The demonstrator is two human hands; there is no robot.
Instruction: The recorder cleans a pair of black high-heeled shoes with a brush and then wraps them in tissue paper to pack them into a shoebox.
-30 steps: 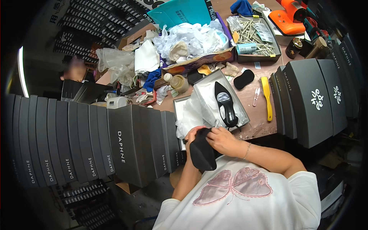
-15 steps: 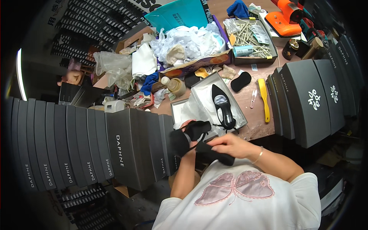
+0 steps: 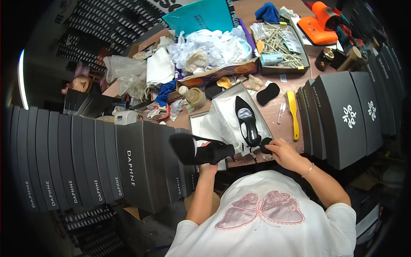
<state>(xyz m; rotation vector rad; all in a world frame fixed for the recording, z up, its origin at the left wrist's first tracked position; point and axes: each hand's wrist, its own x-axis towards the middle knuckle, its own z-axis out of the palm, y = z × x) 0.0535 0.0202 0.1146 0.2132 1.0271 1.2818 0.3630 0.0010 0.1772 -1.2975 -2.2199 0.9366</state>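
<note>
My left hand point(image 3: 208, 168) is closed around a black high-heeled shoe point(image 3: 184, 147), held up over the near left corner of the open box, its toe pointing left. The shoe hides most of its fingers. At the box's near right corner, my right hand point(image 3: 286, 153) grips a black pad point(image 3: 266, 145), partly covered by the fingers. Another black pointed shoe point(image 3: 250, 124) with an ankle strap lies on white tissue paper inside the grey shoe box point(image 3: 267, 128), toe away from me. Its heel end is close to the pad.
Grey shoe boxes stand in rows at left point(image 3: 141, 167) and right point(image 3: 336, 115). Beyond the open box are a second black pad point(image 3: 268, 94), a yellow brush point(image 3: 293, 113), small snips point(image 3: 281, 113), a bottle point(image 3: 196, 97), a carton of crumpled paper point(image 3: 214, 73) and a box of sticks point(image 3: 282, 66).
My right hand has moved right and away from me with the black pad, leaving the held shoe. My left hand has turned that shoe, now showing more of its side and heel.
</note>
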